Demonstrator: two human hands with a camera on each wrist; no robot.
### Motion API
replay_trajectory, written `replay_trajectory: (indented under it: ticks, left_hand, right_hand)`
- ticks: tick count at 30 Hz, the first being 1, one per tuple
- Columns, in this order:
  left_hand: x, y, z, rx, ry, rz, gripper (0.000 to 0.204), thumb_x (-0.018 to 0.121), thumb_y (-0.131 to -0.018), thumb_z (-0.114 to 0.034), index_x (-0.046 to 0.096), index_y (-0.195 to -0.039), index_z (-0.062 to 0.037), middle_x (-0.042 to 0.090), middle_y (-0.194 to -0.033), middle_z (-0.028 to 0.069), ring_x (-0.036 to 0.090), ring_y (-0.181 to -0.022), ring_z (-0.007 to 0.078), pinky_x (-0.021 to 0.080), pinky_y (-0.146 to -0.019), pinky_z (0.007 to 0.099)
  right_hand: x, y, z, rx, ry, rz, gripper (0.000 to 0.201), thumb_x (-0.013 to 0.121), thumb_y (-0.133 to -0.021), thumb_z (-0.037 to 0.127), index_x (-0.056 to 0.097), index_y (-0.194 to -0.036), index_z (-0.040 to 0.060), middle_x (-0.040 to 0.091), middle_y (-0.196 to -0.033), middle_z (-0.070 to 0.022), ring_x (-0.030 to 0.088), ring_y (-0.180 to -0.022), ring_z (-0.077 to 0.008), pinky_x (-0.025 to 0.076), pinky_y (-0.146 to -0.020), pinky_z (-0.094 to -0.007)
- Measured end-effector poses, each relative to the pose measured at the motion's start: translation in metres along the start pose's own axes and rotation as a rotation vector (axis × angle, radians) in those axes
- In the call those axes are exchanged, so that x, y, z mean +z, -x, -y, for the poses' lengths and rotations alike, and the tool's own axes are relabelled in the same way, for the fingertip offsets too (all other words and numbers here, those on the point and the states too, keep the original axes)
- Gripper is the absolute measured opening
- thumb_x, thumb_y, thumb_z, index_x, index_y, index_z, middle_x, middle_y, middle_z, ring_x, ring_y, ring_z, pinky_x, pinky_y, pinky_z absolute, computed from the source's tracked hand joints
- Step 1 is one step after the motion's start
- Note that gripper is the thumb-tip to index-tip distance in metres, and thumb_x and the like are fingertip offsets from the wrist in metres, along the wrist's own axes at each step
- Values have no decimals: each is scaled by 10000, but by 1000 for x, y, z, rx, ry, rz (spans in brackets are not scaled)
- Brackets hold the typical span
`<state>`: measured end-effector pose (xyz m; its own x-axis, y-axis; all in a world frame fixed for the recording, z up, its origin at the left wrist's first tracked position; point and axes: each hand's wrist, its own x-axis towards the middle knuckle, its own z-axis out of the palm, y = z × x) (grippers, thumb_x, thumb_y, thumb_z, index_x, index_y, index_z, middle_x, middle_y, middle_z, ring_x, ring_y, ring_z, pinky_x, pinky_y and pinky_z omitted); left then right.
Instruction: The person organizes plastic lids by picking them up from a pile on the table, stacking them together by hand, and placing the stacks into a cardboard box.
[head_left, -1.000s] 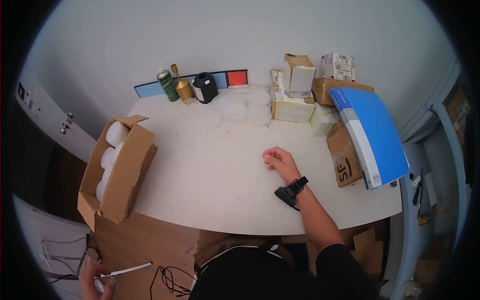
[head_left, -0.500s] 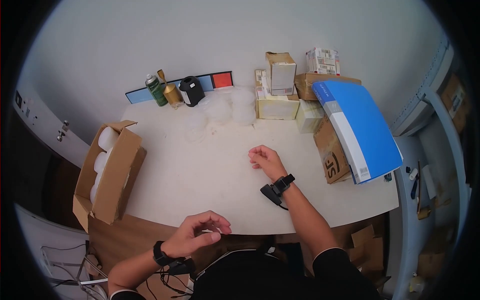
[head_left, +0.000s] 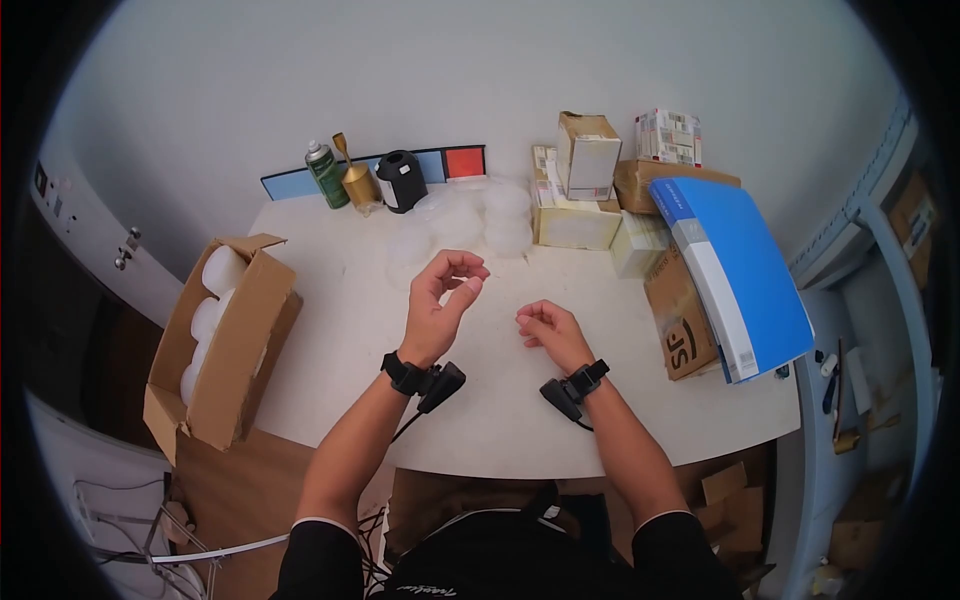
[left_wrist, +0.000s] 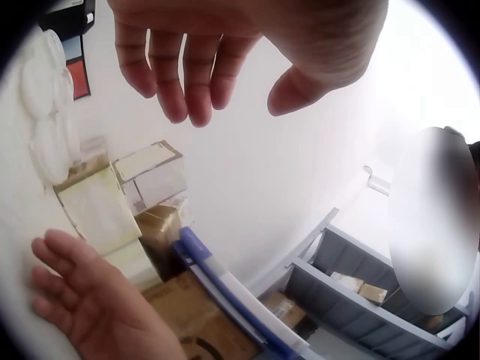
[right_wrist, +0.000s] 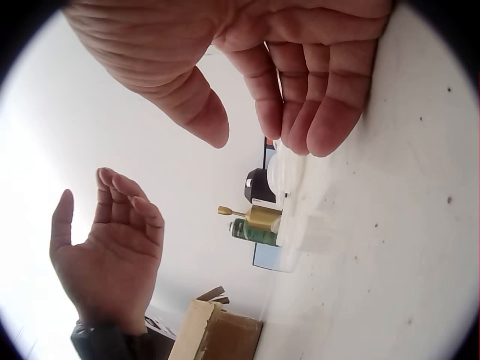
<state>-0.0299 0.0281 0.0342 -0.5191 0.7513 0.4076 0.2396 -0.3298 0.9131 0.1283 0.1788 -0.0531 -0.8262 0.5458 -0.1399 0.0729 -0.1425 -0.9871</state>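
My left hand (head_left: 436, 312) is over the middle of the white table (head_left: 500, 415), fingers loosely bent and thumb apart, nothing between them. In the left wrist view its fingers (left_wrist: 174, 101) hang relaxed. Lower and to the right, my right hand (head_left: 557, 334) rests with its edge at the tabletop, fingers slightly bent and holding nothing, as the right wrist view shows. Beyond both hands lies a group of clear, round plastic pieces (head_left: 507, 235), partly blurred together. At the left stands an open cardboard box (head_left: 255, 350) with several white round containers (head_left: 205, 318) inside.
Along the back wall stand a green spray can (head_left: 326, 175), a brass-coloured vessel (head_left: 360, 188) and a black cylindrical holder (head_left: 402, 182). Stacked boxes (head_left: 580, 222) fill the back right. A blue binder (head_left: 745, 270) leans over a brown carton (head_left: 680, 325) at the right.
My left hand has come up from the lower left, where it was by a thin white bar, to over the table. The right hand stays on the table; the head view shifts slightly.
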Motion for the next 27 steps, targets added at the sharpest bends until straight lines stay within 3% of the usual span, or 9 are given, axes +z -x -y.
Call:
replay_trajectory:
  ticks: [2,5,8,10,15,18,21,24,27]
  left_hand:
    - [-26,-25,39,16,-73,-164,220,635,-964,-132,638,-1152,-17,693,-1059,56,656,-992,137,497,-859,284]
    - [-58,-47,89,-38,-196,-382,283,667,-938,-169,631,-1172,-14,685,-1111,92,647,-1052,192,495,-916,337]
    - [-73,-59,122,-79,-479,-472,393,704,-897,-236,612,-1206,-10,654,-1199,143,596,-1159,273,460,-1005,404]
    - [-77,-72,116,-71,-624,-363,541,732,-853,-305,578,-1279,-9,584,-1322,191,481,-1297,352,389,-1094,459]
    - [-73,-122,126,207,-977,-192,726,742,-824,-401,529,-1405,-21,487,-1446,260,339,-1423,445,307,-1166,514]
    - [-69,-154,128,159,-1042,-67,801,741,-804,-465,514,-1439,-33,446,-1480,294,291,-1446,488,261,-1188,548]
    - [-68,-181,138,146,-1071,-5,781,725,-802,-509,548,-1400,-39,500,-1441,275,325,-1428,481,270,-1178,545]
    - [-65,-203,145,143,-1062,39,752,708,-811,-530,569,-1368,-44,543,-1398,262,380,-1397,460,283,-1169,538]
    - [-68,-218,149,80,-1062,132,730,699,-816,-544,587,-1338,-47,566,-1375,247,439,-1364,430,320,-1147,542]
  right_hand:
    - [0,-1,0,4,12,2,239,712,-959,245,668,-1093,52,684,-993,-18,644,-902,-111,540,-775,-278]
    - [1,-1,2,24,-10,-26,218,701,-966,222,667,-1098,51,678,-999,-14,638,-915,-104,547,-783,-280]
    - [1,-1,7,44,-22,-57,201,693,-972,202,667,-1106,54,671,-1011,-7,630,-936,-99,549,-801,-281]
    - [0,-5,12,48,9,-69,209,701,-966,199,664,-1113,55,670,-1006,4,626,-951,-100,546,-833,-286]
    - [5,-41,45,-334,645,-147,476,762,-905,259,577,-1287,45,591,-1290,-99,543,-1205,-239,479,-988,-372]
    - [12,-73,72,-475,851,-169,629,796,-862,308,523,-1367,49,534,-1375,-142,473,-1302,-312,431,-1061,-411]
    - [21,-108,77,-581,873,-210,722,801,-847,354,483,-1414,39,521,-1411,-168,454,-1327,-361,398,-1095,-433]
    - [24,-141,84,-459,810,-237,720,793,-847,342,477,-1410,24,530,-1403,-194,462,-1317,-372,392,-1102,-439]
    - [26,-180,93,-553,844,-233,655,724,-871,326,502,-1385,-15,519,-1391,-241,449,-1315,-430,350,-1141,-479]
